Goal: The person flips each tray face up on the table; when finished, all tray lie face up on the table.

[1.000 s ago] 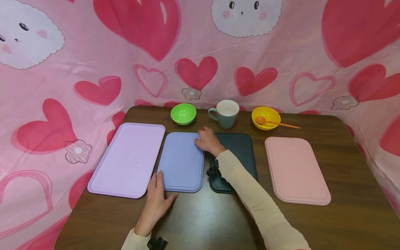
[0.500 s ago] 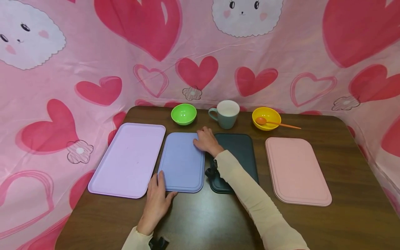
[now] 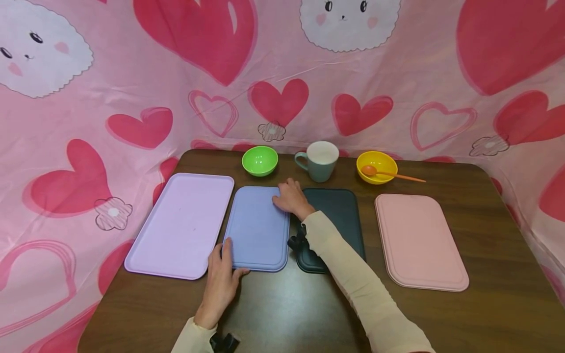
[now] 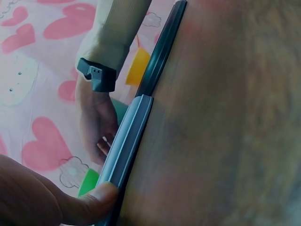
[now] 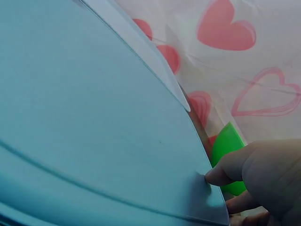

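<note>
A periwinkle-blue rectangular tray [image 3: 257, 229] lies on the table between a larger lilac tray [image 3: 181, 225] and a dark green tray [image 3: 335, 215]. My left hand [image 3: 219, 284] holds its near-left corner, with fingers along the left side. In the left wrist view, the thumb [image 4: 101, 195] presses on the near edge. My right hand [image 3: 293, 199] grips the far-right corner. The right wrist view shows that thumb [image 5: 218, 176] on the tray's top and the other fingers beyond the edge, partly hidden. The right forearm covers part of the dark green tray.
A pink tray [image 3: 421, 241] lies at the right of the brown table [image 3: 490, 230]. Along the back stand a green bowl [image 3: 259, 161], a grey-green mug [image 3: 321, 164] and a yellow bowl [image 3: 375, 176] with an orange spoon [image 3: 397, 175]. A pink heart-patterned cloth [image 3: 282, 54] hangs behind.
The left thumb has drawn in slightly against the near edge of the blue tray. The right hand and all the trays stay almost where they were.
</note>
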`<move>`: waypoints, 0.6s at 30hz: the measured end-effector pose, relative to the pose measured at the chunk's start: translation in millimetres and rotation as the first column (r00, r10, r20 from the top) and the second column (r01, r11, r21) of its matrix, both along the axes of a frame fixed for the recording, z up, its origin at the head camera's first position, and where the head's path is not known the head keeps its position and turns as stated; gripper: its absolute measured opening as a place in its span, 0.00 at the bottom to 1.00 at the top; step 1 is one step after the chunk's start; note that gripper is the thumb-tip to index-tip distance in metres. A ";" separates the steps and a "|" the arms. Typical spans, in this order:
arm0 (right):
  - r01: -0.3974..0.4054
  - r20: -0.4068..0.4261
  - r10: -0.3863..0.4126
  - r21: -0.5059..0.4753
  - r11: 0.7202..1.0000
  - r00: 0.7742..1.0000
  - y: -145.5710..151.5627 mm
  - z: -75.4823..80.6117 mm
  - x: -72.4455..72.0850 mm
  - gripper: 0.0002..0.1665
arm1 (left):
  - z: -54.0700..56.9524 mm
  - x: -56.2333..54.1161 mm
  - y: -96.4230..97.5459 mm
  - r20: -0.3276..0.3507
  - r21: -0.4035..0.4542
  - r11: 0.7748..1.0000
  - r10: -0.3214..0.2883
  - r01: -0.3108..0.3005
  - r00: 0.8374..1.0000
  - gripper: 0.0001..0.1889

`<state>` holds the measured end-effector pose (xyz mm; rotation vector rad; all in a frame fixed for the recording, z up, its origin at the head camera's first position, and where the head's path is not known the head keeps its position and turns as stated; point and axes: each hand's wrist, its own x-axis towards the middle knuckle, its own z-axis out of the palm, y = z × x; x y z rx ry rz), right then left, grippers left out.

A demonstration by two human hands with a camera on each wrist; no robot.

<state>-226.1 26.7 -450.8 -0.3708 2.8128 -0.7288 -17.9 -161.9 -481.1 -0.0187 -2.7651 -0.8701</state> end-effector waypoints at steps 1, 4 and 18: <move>0.000 -0.001 0.000 0.003 1.000 1.000 -0.1 0.6 0.1 0.27 | 0.2 -0.2 -0.2 0.003 0.015 1.000 0.004 -0.004 1.000 0.45; 0.003 0.000 -0.003 0.007 1.000 1.000 -0.1 2.0 0.6 0.26 | 0.9 -1.1 -0.5 -0.009 0.052 0.999 0.012 -0.012 1.000 0.46; 0.003 0.011 -0.003 0.008 1.000 1.000 -1.2 3.4 1.4 0.28 | 8.4 -3.6 -1.7 0.088 0.158 0.976 0.139 -0.152 0.986 0.59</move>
